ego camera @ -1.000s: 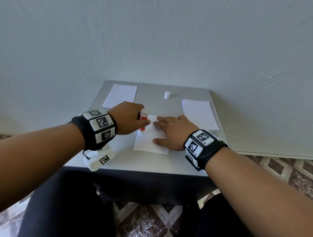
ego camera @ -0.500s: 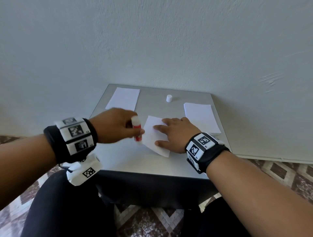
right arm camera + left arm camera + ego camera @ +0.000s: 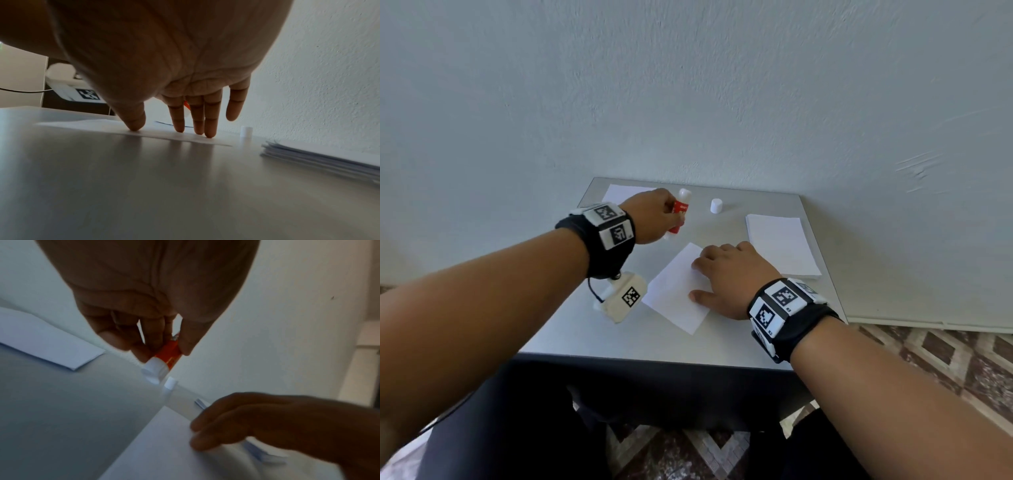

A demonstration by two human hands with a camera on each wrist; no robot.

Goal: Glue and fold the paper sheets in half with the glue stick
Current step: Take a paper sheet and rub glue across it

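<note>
A white paper sheet (image 3: pixel 677 287) lies skewed on the grey table (image 3: pixel 585 329), and my right hand (image 3: pixel 726 274) presses flat on its right side with straight fingers (image 3: pixel 209 126). My left hand (image 3: pixel 654 216) is raised over the back left of the table and grips the red and white glue stick (image 3: pixel 679 212), uncapped, between thumb and fingers (image 3: pixel 144 352). In the left wrist view the glue stick (image 3: pixel 164 360) points its white end toward the small white cap (image 3: pixel 171 382). The cap (image 3: pixel 716 206) stands upright near the back edge.
A stack of white sheets (image 3: pixel 780 245) lies at the table's right side, also seen as a low pile (image 3: pixel 320 160). A single white sheet (image 3: pixel 619 193) lies at the back left, partly behind my left hand. A pale wall rises directly behind the table.
My left hand has lifted the glue stick off the sheet and carried it back toward the cap. The sheet under my right hand has turned to a skewed angle.
</note>
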